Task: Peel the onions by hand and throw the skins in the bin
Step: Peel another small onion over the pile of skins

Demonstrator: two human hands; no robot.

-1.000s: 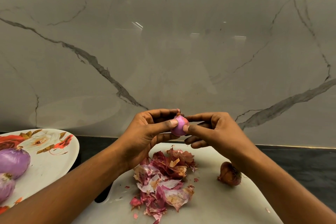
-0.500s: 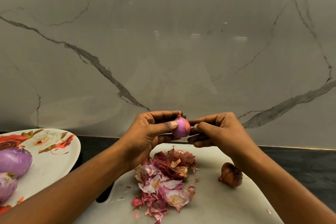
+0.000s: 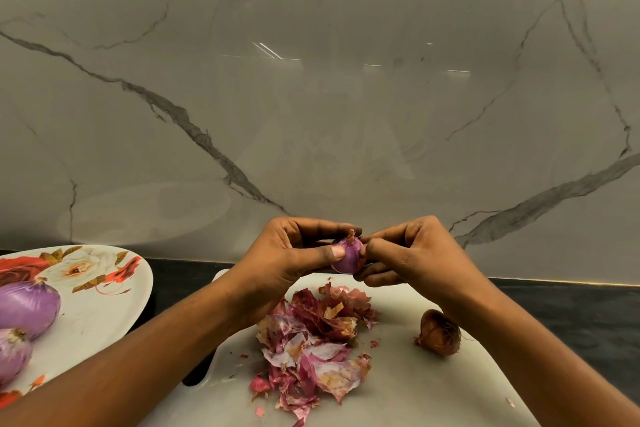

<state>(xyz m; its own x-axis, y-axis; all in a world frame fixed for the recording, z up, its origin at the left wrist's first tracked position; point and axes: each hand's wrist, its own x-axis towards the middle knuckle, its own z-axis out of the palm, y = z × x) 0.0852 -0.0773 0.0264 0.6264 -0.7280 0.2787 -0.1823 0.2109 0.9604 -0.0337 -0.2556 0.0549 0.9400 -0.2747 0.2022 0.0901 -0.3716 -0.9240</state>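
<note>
Head view gives me the small onion [image 3: 348, 256] held in the air above the far edge of the cutting board [image 3: 415, 392], caught between both hands. The left hand [image 3: 291, 260] curls round it, thumb pressed flat on its near face and fingers arched over the back. I read that as steadying it so the other hand can work. The right hand [image 3: 415, 253] is curled too, with thumb and forefinger closed against the onion's right flank near the tufted tip. I judge it is nipping at a last scrap of skin, though I cannot make out any skin between those fingertips. The onion looks glossy purple and mostly bare.

Below it, on the middle of the board, lies the heap of skins [image 3: 311, 347], kept together, I take it, so it can go to the bin in one sweep. On the board's right side, apart from the heap, sits one brown unpeeled onion [image 3: 438, 333], apparently next in line. Left of the board, a flowered plate [image 3: 138, 274] carries two peeled onions [image 3: 27, 305], both cut off by the frame edge.

No bin shows anywhere, so I cannot say where it stands. The onion's far side is hidden behind fingers, and the board's near edge runs out of frame. A dark counter [image 3: 571, 315] lies under the board and a marble wall [image 3: 311, 114] rises behind it.
</note>
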